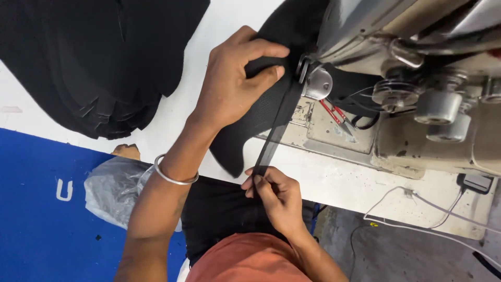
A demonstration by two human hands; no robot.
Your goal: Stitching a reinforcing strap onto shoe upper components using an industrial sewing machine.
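Note:
My left hand (235, 78) grips a black fabric piece (245, 130) and presses its edge toward the folder attachment (315, 81) of the sewing machine (417, 78). A silver bangle (175, 175) sits on that wrist. My right hand (276, 196) pinches a narrow black binding strip (276, 130) that runs taut from the machine's foot down to my fingers at the table's near edge. The fabric's lower end hangs over the white table (334, 177).
A stack of black cut fabric pieces (99, 62) lies at the table's far left. Red-handled snips (336, 115) rest on the machine bed. A clear plastic bag (112, 188) and a blue surface (42, 209) lie below. White cables (417, 209) trail at right.

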